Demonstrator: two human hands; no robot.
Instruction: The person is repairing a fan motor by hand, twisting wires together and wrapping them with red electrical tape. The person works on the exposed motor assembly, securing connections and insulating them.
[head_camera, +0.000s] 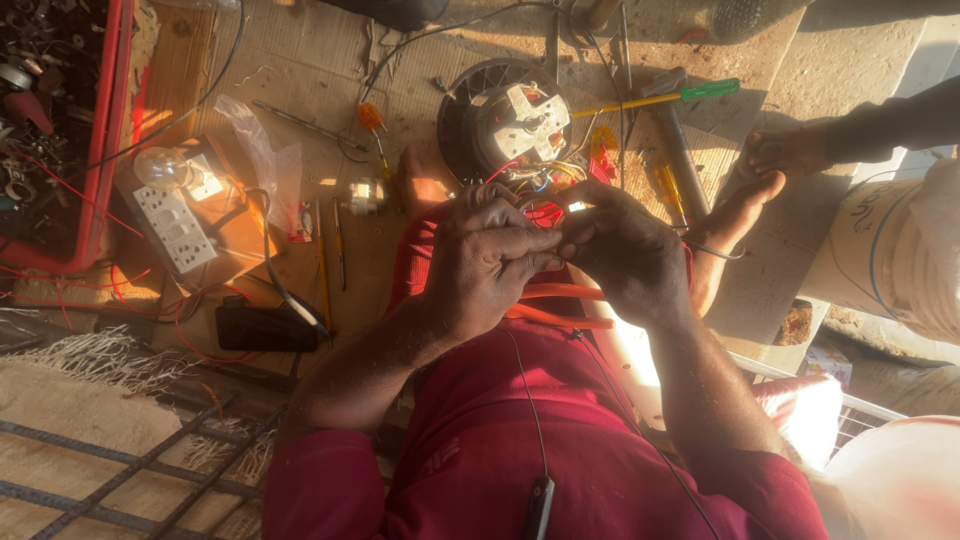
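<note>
A: Right, where are the two hands?

B: Both are raised over the lap, close together and touching at the fingertips. The left hand (487, 262) is curled tight, fingers folded in toward the palm. The right hand (622, 250) is curled the same way, its fingertips pinched against those of the left.

A: What do they have hold of?

B: Something small is pinched between them, just below the red wires (545, 212), but whether it is one of those wires I cannot tell; the fingers hide it.

A: And where do the wires run?

B: Up to the round motor (503, 122), which lies on the cardboard floor (320, 70) just beyond the hands, with a pale cross-shaped bracket on its face. More coloured wires bunch at its lower edge.

A: What lies about it?

B: A screwdriver with a green handle (662, 98) lies to the right of the motor, and one with an orange handle (373, 122) to its left. Further left sit a white switch board (174, 228) with a clear bulb (162, 166) beside it, a crumpled clear plastic bag (258, 150) and a black flat device (266, 328). A red crate (108, 120) of metal parts stands at the far left.

A: Anyone else about?

B: Another person's hand (790, 152) reaches in from the right edge, resting near the wearer's bare foot (735, 215), well apart from the two working hands.
</note>
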